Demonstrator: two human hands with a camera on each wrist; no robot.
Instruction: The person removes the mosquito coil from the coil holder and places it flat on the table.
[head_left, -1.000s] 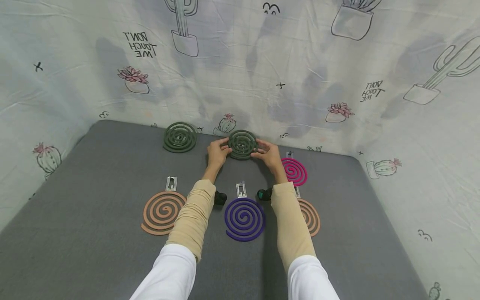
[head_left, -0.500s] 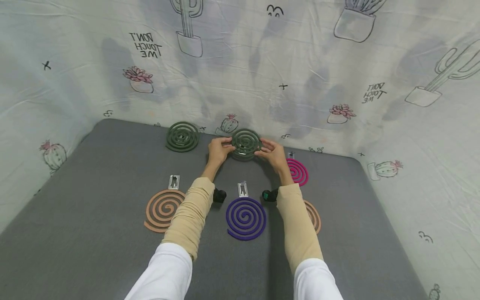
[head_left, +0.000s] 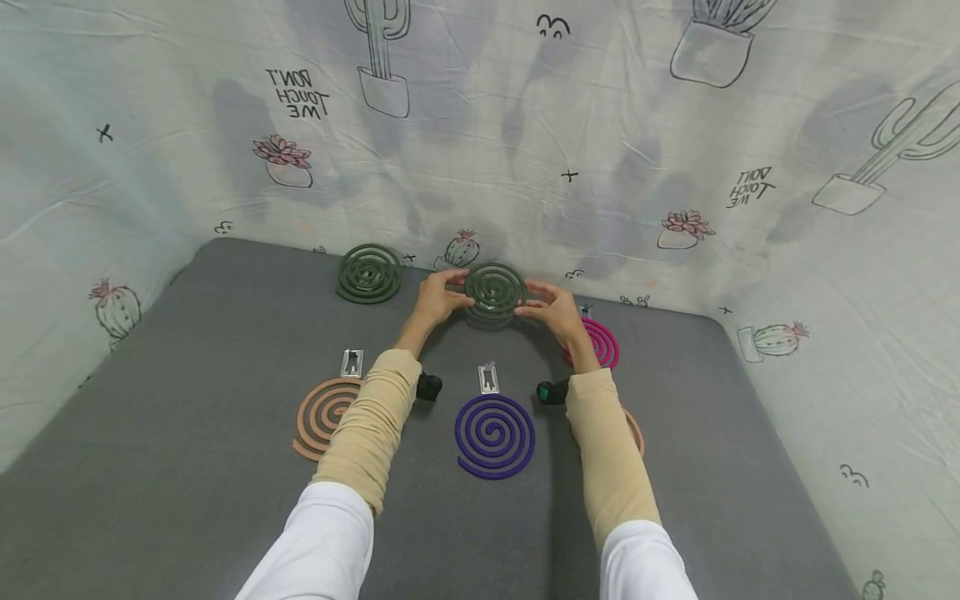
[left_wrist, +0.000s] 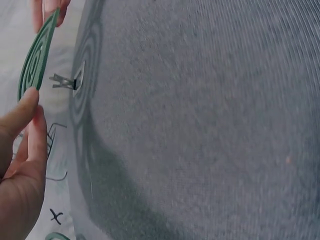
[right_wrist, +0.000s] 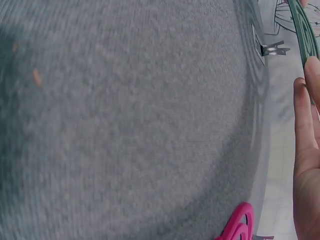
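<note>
In the head view, a green mosquito coil (head_left: 495,290) is held at the far edge of the grey table. My left hand (head_left: 437,300) pinches its left rim between thumb and fingers. On the opposite rim, my right hand (head_left: 553,310) pinches it the same way. Both wrist views show the coil tilted and off the table, apart from a small metal coil stand (left_wrist: 79,80) with an upright forked clip. The same stand (right_wrist: 258,45) appears in the right wrist view, with the coil's shadow around it.
Another green coil (head_left: 369,273) lies at the back left. Nearer are an orange coil (head_left: 311,425), a purple coil (head_left: 495,436) and a pink coil (head_left: 609,343); my right sleeve mostly hides another orange coil (head_left: 637,433). Metal stands (head_left: 488,378) lie beside several coils. Printed cloth (head_left: 480,125) hangs behind.
The held green coil appears to have lifted slightly away from the stand beneath it. My forearms have spread a little apart. The head view has shifted slightly.
</note>
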